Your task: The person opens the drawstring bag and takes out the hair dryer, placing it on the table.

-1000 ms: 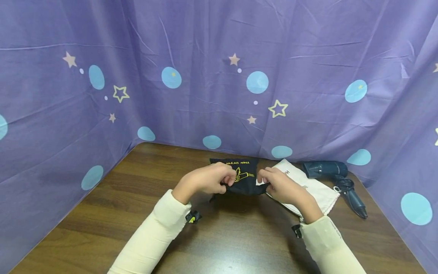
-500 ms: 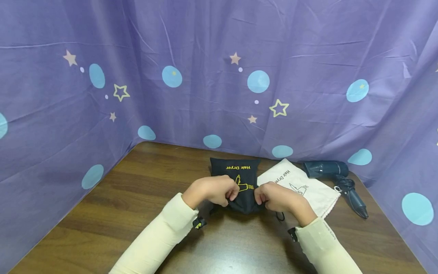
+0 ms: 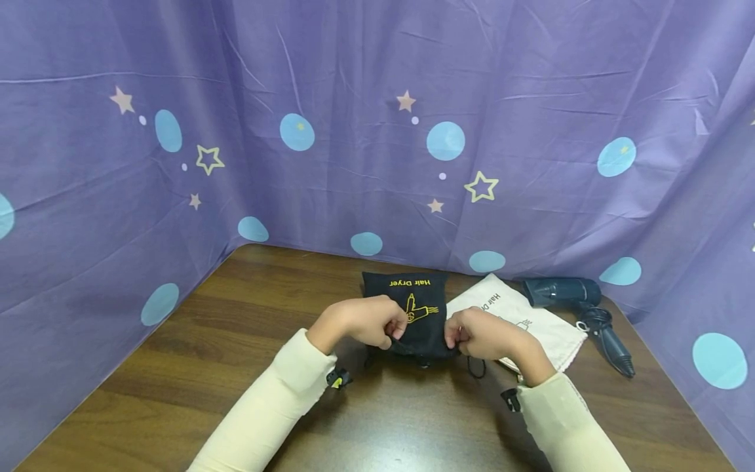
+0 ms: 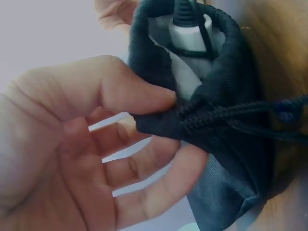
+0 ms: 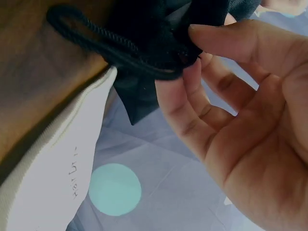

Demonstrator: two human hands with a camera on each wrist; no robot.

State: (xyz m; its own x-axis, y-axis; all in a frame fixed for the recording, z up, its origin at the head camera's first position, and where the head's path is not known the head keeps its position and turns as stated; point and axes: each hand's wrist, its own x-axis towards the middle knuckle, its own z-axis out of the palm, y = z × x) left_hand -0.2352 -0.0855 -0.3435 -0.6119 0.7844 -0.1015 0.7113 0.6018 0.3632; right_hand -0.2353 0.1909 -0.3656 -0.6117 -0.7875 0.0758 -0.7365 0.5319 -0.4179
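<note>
A black drawstring pouch (image 3: 427,333) with a yellow "Hair Dryer" print lies on the table, its mouth towards me. My left hand (image 3: 367,320) pinches the left side of the mouth between thumb and fingers. At the right side, my right hand (image 3: 488,333) pinches the rim too. The left wrist view looks into the opening: a white handle-like end (image 4: 186,37) with a black ribbed cord sleeve (image 4: 184,12) sits inside. Black drawcords (image 4: 231,111) hang from the left edge, and a cord loop (image 5: 91,33) sticks out near my right fingers.
To the right lies a flat white "Hair Dryer" pouch (image 3: 548,334), partly behind my right hand. Beyond it is a dark teal hair dryer (image 3: 560,292) with its cord bundled. A purple curtain (image 3: 354,164) closes off the table's (image 3: 248,314) back and sides.
The pouch mouth drops towards me by half a second ago, then lifts slightly and spreads wider now. Both hands keep gripping the rim and have moved a little apart.
</note>
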